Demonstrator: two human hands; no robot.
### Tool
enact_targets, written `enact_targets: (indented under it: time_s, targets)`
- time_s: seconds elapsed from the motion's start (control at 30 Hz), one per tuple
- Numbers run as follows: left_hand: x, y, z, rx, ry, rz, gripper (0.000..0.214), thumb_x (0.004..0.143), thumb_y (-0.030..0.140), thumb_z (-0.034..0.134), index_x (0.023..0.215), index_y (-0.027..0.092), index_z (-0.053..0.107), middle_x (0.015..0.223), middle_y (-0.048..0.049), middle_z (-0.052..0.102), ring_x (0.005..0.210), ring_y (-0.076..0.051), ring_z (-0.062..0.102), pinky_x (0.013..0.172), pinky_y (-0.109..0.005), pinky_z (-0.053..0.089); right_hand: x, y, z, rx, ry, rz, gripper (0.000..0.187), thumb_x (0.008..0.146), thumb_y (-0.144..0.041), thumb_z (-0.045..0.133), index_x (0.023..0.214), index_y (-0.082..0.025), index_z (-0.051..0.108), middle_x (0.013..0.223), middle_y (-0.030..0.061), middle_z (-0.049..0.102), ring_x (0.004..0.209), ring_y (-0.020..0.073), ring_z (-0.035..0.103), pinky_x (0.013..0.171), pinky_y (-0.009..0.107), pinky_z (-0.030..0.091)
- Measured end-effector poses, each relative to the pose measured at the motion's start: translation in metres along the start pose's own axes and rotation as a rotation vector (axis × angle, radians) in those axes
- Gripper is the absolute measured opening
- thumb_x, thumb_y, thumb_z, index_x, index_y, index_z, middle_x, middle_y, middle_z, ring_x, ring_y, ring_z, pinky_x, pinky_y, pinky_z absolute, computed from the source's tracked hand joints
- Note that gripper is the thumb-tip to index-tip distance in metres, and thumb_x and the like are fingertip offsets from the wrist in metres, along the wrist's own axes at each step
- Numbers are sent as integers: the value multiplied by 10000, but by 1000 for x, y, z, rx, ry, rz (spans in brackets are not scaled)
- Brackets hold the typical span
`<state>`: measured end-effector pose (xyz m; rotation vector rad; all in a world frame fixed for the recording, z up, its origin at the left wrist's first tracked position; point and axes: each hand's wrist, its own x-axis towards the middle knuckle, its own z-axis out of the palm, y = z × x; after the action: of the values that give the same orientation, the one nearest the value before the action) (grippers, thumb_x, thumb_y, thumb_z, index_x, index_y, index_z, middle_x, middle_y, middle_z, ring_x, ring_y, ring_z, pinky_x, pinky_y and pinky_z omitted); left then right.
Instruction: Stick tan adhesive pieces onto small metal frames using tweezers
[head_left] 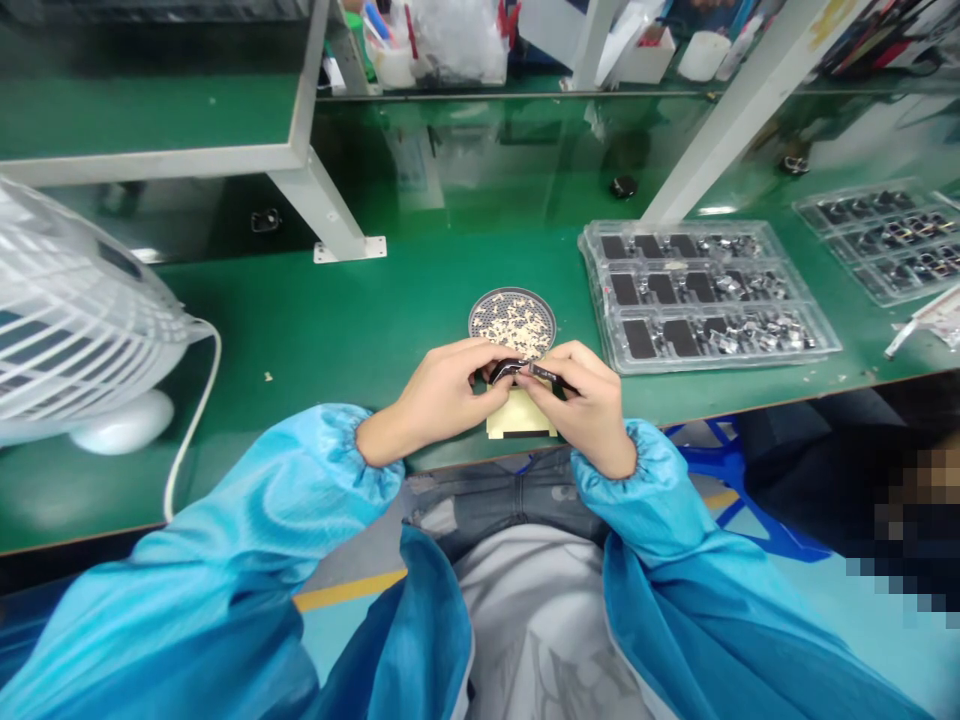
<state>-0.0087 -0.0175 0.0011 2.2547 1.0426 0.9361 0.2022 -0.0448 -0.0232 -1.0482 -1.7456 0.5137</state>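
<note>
My left hand [439, 392] is closed in a pinch on a small dark part [507, 369] held over the front edge of the green bench. My right hand [592, 400] is closed round black tweezers [551, 376], their tip meeting that part. Both hands hover above a pale yellow block [517, 424]. Just behind them sits a round perforated dish [512, 320] holding several tiny light pieces. Blue sleeves cover both forearms.
A clear tray [709, 295] of black and metal parts lies to the right, with a second tray [885, 238] farther right. A white fan [82, 320] and its cord [195, 410] stand at left. White shelf struts [326, 205] rise behind.
</note>
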Motion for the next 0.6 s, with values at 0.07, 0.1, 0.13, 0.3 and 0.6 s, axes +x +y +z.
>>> enact_targets:
  time_s: [0.07, 0.1, 0.13, 0.3, 0.6]
  targets:
    - [-1, -1, 1, 9, -13, -5, 268, 922, 195, 658, 1162, 181, 775, 1023, -55, 794, 887, -182, 719, 812, -298, 547, -1, 0, 0, -2, -55, 6, 86, 978, -278, 716, 1025, -223, 763, 946, 66, 709, 892, 180, 680, 772, 334, 562]
    - [-1, -2, 1, 4, -17, -12, 275, 912, 187, 658, 1160, 182, 776, 1019, -53, 792, 874, -180, 712, 802, -297, 544, -1, 0, -1, 2, -85, 5, 87, 986, -281, 705, 1027, -218, 748, 958, 68, 708, 904, 180, 677, 780, 332, 559]
    - [-1, -2, 1, -8, -16, -25, 280, 905, 183, 659, 1159, 185, 778, 1021, -52, 791, 855, -176, 705, 790, -294, 541, 0, 0, -1, 12, -111, 7, 87, 993, -283, 694, 1029, -214, 732, 968, 68, 705, 910, 179, 674, 783, 328, 556]
    - [8, -15, -6, -53, 112, -191, 269, 922, 242, 672, 1155, 194, 798, 990, -43, 785, 765, -156, 653, 720, -284, 504, 12, 3, -6, -17, -24, 60, 106, 1020, -311, 654, 1023, -209, 679, 995, 66, 686, 890, 174, 659, 776, 316, 541]
    - [25, -61, -23, -56, 348, -363, 389, 922, 289, 690, 1285, 157, 735, 939, -51, 735, 788, -168, 638, 683, -283, 468, 16, 13, -12, -168, 12, 106, 166, 1020, -298, 633, 1092, -206, 751, 1023, 87, 712, 955, 209, 675, 840, 356, 538]
